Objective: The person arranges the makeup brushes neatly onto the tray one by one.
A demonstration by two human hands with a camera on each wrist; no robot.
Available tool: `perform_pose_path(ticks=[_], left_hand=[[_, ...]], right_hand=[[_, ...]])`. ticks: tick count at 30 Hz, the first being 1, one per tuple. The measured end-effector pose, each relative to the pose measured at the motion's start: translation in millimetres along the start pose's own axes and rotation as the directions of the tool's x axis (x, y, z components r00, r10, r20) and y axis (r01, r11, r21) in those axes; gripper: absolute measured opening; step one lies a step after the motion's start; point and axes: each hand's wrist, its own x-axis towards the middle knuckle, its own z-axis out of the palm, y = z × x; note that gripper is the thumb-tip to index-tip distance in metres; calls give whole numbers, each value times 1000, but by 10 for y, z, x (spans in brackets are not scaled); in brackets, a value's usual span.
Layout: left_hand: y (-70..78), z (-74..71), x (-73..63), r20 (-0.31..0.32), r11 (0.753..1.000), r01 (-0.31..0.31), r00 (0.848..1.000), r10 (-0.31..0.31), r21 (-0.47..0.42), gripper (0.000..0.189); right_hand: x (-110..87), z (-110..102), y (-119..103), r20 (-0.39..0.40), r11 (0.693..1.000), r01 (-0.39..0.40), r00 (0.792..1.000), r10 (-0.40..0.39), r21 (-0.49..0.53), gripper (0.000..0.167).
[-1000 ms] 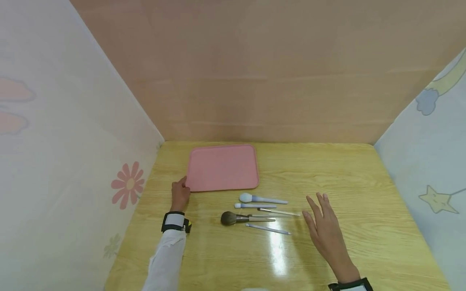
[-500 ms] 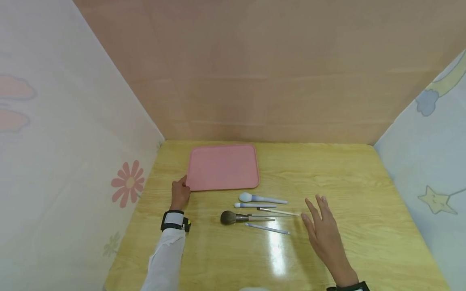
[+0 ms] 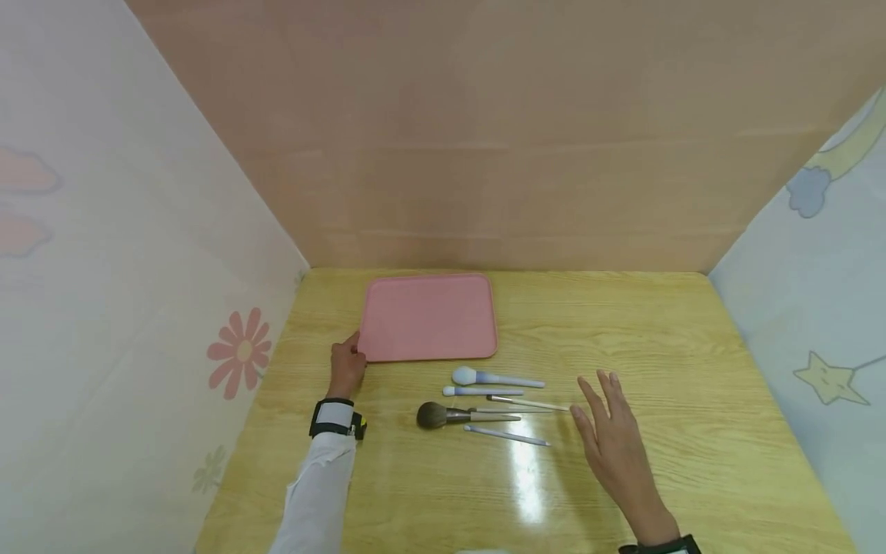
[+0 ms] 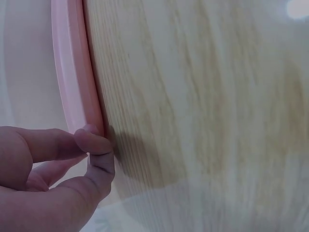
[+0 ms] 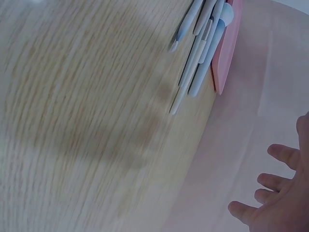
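A pink rectangular tray point(image 3: 428, 317) lies flat on the table, and my left hand point(image 3: 346, 369) grips its near left corner. In the left wrist view, the thumb and curled fingers point(image 4: 99, 145) pinch the tray's pink rim point(image 4: 77, 67). Several makeup brushes lie side by side in front of the tray, among them a big dark-haired brush point(image 3: 433, 415), a pale-headed blue brush point(image 3: 465, 375) and a thin cream-handled brush point(image 3: 533, 403). My right hand point(image 3: 616, 446) is held with fingers spread, to the right of the brush handles, holding nothing.
The wood-grain table point(image 3: 657, 331) is bounded by a tan back panel point(image 3: 512, 154) and patterned side panels, the left panel point(image 3: 173, 254) and the right panel point(image 3: 824, 308). Light glares off the table's front middle.
The tray and my left hand have shifted slightly to the right. My right hand stays almost where it was, with its fingers still spread. The brushes lie as before.
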Motion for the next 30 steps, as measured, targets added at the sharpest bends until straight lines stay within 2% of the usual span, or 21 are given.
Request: perform_pose_path(ticks=[5,12,19,25,30], left_hand=[[20,17,-12,10,1000,3,1000,-3,-9,56],[119,34,-50,8,999,-50,999,50,-11,56],[106,101,-5,17,997,-74,997,74,-3,57],[134,117,-5,52,998,-49,997,52,-49,58],[197,136,-28,53,998,-53,997,55,-36,56]], right_hand=[[-22,23,0,-3,1000,-2,1000,2,0,52],[-28,44,-7,-5,1000,0,1000,0,-4,51],[-35,40,-34,11,1000,-19,1000,19,2,51],[-37,46,-36,9,1000,-22,1000,22,4,52],[-26,51,-31,11,1000,-24,1000,24,0,52]])
